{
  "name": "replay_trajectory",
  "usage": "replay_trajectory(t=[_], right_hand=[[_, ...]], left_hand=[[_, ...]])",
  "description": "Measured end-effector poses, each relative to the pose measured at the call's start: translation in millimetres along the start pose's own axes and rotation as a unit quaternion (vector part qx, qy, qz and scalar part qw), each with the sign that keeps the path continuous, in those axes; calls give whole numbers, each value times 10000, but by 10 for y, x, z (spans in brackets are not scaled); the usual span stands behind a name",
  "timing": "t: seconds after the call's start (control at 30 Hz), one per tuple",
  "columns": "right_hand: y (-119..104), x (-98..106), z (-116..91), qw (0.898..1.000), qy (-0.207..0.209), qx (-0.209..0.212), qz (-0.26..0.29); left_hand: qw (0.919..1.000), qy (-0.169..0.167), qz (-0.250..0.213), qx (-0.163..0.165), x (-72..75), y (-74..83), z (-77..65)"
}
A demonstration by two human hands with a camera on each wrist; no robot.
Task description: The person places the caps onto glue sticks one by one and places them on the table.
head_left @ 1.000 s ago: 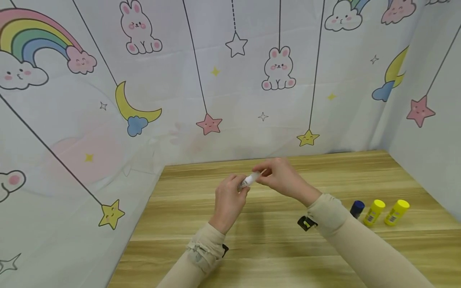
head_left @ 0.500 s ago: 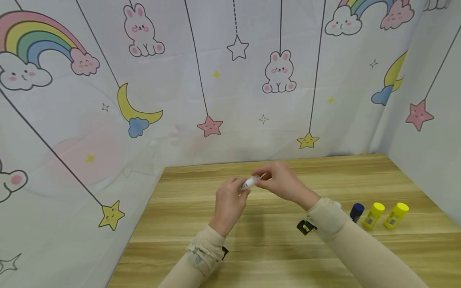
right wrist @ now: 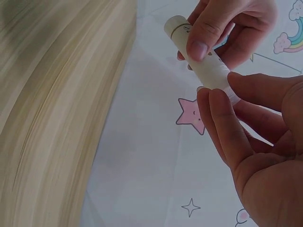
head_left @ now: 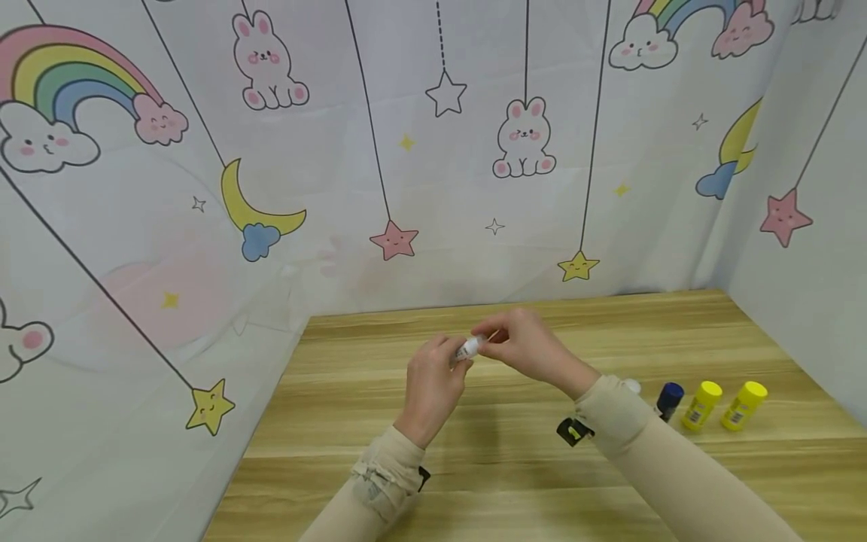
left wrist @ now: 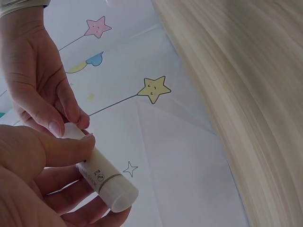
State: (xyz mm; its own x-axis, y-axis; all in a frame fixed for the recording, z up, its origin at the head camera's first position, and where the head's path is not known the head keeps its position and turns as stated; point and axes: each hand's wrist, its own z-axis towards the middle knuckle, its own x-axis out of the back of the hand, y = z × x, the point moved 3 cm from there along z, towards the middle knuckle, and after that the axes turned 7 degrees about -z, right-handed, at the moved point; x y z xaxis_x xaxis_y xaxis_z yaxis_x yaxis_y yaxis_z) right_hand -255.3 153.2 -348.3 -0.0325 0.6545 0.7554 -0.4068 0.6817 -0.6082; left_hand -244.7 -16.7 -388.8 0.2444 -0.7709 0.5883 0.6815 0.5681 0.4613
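My left hand (head_left: 433,384) grips a white glue stick (head_left: 469,348) above the middle of the table, thumb across its barrel. In the left wrist view, the glue stick (left wrist: 105,174) slants, with a "21g" mark and a thin band near its lower end. At the opposite end, my right hand (head_left: 531,352) pinches the tip between thumb and fingers. The right wrist view has the glue stick (right wrist: 206,71) running between both hands. Whether the pinched end is a cap I cannot tell, since the fingertips partly cover it.
On the right of the wood-grain table (head_left: 339,429) stand a dark blue glue stick (head_left: 669,399) and two yellow glue sticks (head_left: 703,406), (head_left: 745,406). A small white round top (head_left: 632,385) peeks out behind my right sleeve. A patterned cloth (head_left: 433,173) encloses the table's back and sides.
My right hand has moved slightly down and left, toward my left hand, and less of the glue stick shows between them. The white round top has come into sight beside my right sleeve.
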Motion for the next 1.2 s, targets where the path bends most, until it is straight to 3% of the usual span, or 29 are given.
replay_trajectory(t=[0.4, 0.77, 1.07, 1.2], right_hand=[[-45, -72, 8, 9994, 59, 56, -342], [-95, -41, 54, 9997, -22, -4, -236], [-15, -75, 18, 9991, 50, 131, -394], [15, -100, -12, 9970, 65, 258, -729]], left_hand=[[9998, 65, 120, -148, 9, -1, -45], [9962, 447, 442, -609, 33, 71, -13], [9994, -124, 257, -186, 14, 5, -56], [9992, -330, 234, 20, 7, -31, -74]])
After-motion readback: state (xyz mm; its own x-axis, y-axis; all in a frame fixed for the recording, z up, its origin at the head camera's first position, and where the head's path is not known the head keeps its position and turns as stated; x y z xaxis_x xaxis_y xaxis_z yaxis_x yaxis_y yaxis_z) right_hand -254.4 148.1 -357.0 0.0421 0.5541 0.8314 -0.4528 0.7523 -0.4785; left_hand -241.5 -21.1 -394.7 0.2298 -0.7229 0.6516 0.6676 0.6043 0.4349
